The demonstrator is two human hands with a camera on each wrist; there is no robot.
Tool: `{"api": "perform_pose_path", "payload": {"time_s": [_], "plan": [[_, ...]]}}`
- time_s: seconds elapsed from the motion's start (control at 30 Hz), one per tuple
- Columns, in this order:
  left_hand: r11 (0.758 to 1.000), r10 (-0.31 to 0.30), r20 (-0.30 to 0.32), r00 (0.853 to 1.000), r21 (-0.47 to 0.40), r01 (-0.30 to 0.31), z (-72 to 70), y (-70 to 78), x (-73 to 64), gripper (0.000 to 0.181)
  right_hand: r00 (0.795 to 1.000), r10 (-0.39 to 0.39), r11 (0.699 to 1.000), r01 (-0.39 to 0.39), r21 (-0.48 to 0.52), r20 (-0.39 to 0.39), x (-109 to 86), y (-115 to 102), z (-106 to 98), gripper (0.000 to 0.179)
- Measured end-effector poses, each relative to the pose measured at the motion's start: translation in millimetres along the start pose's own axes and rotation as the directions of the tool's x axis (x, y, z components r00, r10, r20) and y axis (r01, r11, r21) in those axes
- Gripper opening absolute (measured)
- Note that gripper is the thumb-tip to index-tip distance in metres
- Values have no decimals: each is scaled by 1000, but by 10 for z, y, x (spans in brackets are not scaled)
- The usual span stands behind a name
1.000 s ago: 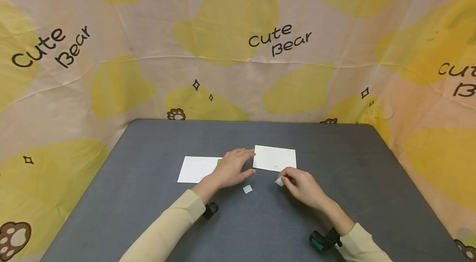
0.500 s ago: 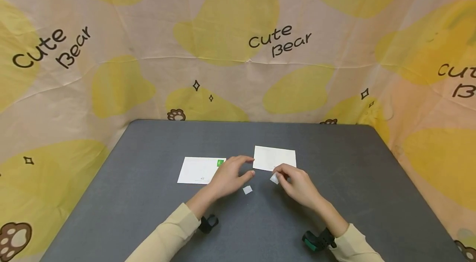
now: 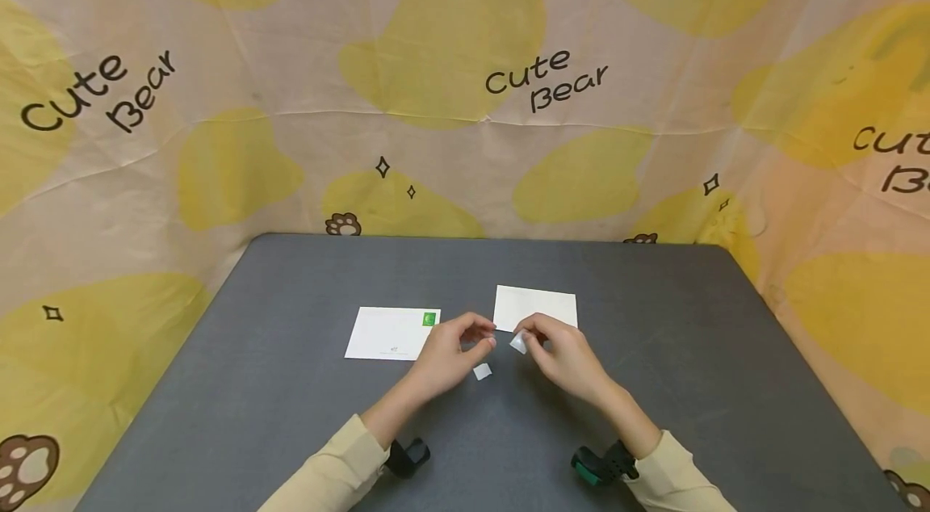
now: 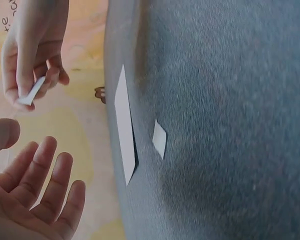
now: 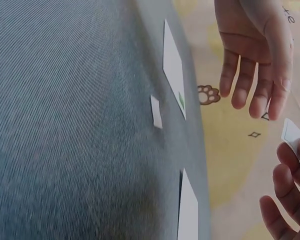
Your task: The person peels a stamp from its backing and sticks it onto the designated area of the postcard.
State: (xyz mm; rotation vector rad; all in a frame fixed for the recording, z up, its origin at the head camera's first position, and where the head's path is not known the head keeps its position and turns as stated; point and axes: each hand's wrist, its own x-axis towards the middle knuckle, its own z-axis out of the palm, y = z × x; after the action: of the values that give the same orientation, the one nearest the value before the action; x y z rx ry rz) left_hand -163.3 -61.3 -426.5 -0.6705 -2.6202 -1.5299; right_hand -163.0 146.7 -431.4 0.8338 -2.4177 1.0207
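Note:
My right hand (image 3: 570, 357) pinches a small white stamp-sized paper square (image 3: 518, 342) between thumb and fingertips, held up in front of a flat white card (image 3: 534, 304). A faint border line shows on the paper square (image 5: 293, 136) in the right wrist view. Facing it across a narrow gap is my left hand (image 3: 445, 357), fingers loosely bent and nothing between them. Another white square (image 3: 483, 371) lies on the table just below the left fingertips. To the left, partly behind that hand, lies a second white card (image 3: 388, 333) with a green stamp (image 3: 429, 319) in its upper right corner.
Everything lies on a dark grey table (image 3: 291, 423), whose far edge meets a hanging bear-print cloth (image 3: 436, 52). Black bands (image 3: 408, 457) with cameras sit at both wrists, low over the tabletop.
My right hand has moved left with the paper square, closer to the left hand. The left hand has drawn back slightly, uncovering the green stamp, and its fingers bend more.

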Motion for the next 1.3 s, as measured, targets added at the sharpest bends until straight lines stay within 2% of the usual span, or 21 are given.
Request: {"api": "perform_pose_path", "payload": {"time_s": [0.13, 0.57, 1.1, 1.2, 1.3], "plan": [[999, -37, -5, 999, -17, 37, 21, 20, -28, 14, 1000, 10, 1000, -10, 10, 9, 30, -40, 44, 15], [996, -71, -29, 997, -59, 69, 62, 39, -80, 6, 1000, 4, 997, -4, 72, 14, 129, -120, 169, 15], [988, -55, -48, 997, -149, 48, 65, -18, -81, 8, 1000, -21, 998, 22, 57, -18, 179, -127, 242, 16], [986, -61, -48, 997, -156, 53, 53, 9, -79, 8, 1000, -11, 998, 12, 64, -16, 184, -129, 246, 15], [986, -58, -44, 997, -160, 50, 3, 128, -94, 9, 1000, 4, 998, -3, 68, -11, 185, -134, 247, 15]]}}
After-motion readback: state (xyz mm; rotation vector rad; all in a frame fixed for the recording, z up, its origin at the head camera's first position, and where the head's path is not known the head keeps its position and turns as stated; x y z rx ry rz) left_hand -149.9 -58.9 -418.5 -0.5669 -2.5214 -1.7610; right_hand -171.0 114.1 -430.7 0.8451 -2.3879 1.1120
